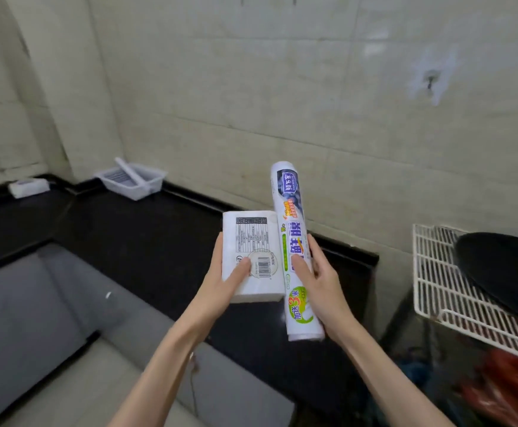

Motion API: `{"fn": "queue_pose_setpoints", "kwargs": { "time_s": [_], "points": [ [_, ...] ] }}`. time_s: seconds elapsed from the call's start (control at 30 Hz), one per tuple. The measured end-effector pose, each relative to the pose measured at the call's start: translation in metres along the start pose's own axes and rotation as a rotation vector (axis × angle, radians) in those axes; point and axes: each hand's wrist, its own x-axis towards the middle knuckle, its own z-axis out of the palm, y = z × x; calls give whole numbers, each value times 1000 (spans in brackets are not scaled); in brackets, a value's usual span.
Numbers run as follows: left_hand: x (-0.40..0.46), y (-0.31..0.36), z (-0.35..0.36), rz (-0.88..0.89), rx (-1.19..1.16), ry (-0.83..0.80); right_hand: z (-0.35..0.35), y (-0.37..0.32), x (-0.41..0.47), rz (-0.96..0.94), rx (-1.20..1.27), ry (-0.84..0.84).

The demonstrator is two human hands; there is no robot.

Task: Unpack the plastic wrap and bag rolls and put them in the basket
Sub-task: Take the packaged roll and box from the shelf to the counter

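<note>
My left hand [225, 278] grips a white wrapped pack of bag rolls [251, 241] with a barcode label facing me. My right hand [319, 282] holds a long plastic wrap roll [291, 229] in printed white, blue and green packaging, standing almost upright and leaning slightly left. Pack and roll touch side by side above the black counter [147, 238]. A white plastic basket [131, 180] sits far back on the counter against the tiled wall, with a white stick-like piece lying across it.
A grey sink basin [36, 318] lies at lower left. A small white box [28, 187] rests on the counter's far left. At right stands a white wire rack [436, 272] carrying a black pan [504, 269], with red items [510, 383] underneath.
</note>
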Motion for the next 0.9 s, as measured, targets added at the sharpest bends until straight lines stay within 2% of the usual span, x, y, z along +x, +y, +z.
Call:
{"fn": "queue_pose_setpoints", "kwargs": {
  "time_s": [0.17,0.33,0.63,0.9],
  "points": [
    [-25,-17,-152,-75,57,185,158,46,28,81,-6,-170],
    [-38,-30,-280,-138,105,277,289,84,49,140,20,-312],
    [4,-79,-424,-253,87,450,422,145,139,225,-34,-418],
    [118,-137,-539,-344,37,615,520,214,293,311,-62,-547]
  ]
}}
